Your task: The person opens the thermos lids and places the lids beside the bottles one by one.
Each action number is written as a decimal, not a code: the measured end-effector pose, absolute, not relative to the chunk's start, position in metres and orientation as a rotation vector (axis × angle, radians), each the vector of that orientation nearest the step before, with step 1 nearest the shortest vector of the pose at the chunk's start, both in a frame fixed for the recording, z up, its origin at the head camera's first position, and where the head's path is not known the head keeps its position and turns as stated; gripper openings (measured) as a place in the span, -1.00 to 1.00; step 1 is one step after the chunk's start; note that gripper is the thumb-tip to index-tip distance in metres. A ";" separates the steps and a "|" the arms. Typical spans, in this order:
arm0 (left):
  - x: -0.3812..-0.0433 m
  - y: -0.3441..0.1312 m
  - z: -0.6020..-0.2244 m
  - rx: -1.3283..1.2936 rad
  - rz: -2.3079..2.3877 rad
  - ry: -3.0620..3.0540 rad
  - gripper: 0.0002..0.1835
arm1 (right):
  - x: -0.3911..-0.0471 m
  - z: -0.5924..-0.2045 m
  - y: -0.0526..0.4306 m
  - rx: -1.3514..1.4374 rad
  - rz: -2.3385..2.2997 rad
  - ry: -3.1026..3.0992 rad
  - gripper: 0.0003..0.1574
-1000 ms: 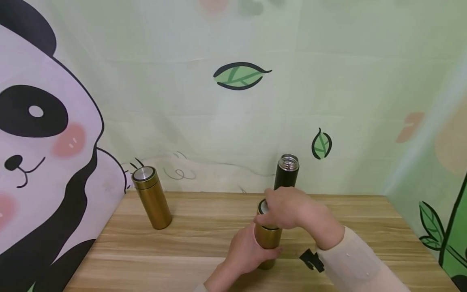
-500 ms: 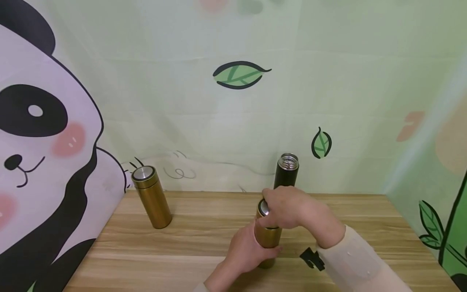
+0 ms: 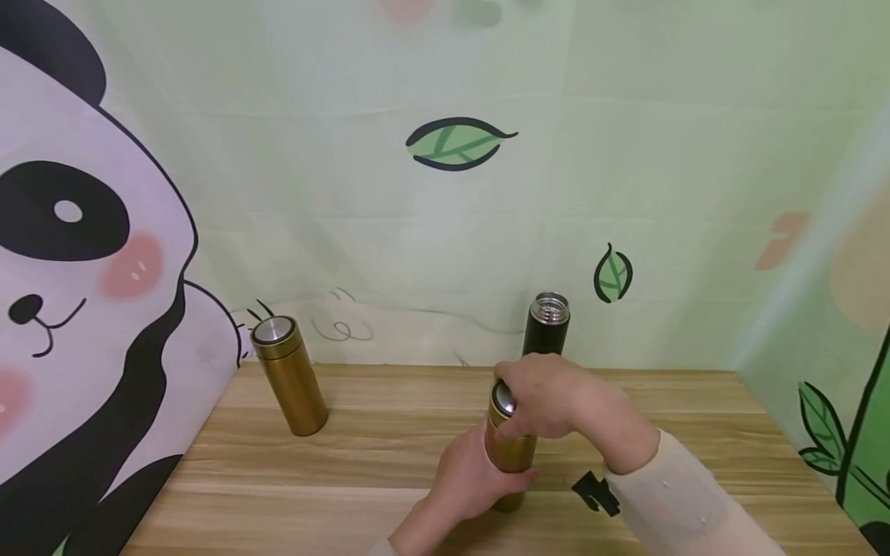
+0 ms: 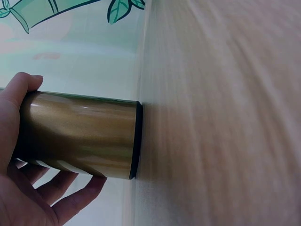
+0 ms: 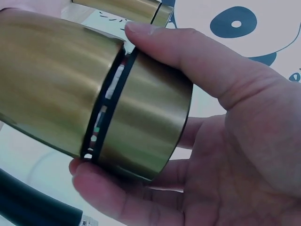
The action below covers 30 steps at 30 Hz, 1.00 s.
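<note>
A gold thermos flask stands on the table in front of me. My left hand grips its lower body, with thumb and fingers on opposite sides in the left wrist view. The flask's dark base meets the tabletop there. My right hand holds the gold lid at the top, thumb on one side and fingers curled about the other. Between lid and body the right wrist view shows a narrow gap with a shiny band in it. In the head view, the right hand hides part of the lid.
Behind the right hand stands a black flask with no lid, its steel mouth showing. A second gold flask, lid on, stands at the left of the wooden table. A printed cloth hangs behind the table.
My right hand has turned a little on the lid, its fingertips shifting slightly left and more of the lid's top showing. My left hand and the other flasks stay where they were.
</note>
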State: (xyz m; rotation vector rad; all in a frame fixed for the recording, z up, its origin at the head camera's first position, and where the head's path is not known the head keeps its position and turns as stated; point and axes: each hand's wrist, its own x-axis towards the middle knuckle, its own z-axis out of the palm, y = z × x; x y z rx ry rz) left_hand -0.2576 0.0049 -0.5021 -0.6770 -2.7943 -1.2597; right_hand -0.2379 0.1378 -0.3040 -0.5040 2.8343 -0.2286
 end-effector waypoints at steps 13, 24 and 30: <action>-0.258 0.006 -0.503 -0.682 -1.221 -2.796 -0.25 | -0.237 -0.302 0.138 -0.550 -0.186 2.850 -0.09; -0.258 0.005 -0.503 -0.689 -1.239 -2.799 -0.18 | -0.238 -0.302 0.136 -0.517 -0.162 2.818 -0.07; -0.258 0.005 -0.502 -0.684 -1.249 -2.803 -0.19 | -0.238 -0.302 0.136 -0.517 -0.156 2.814 -0.07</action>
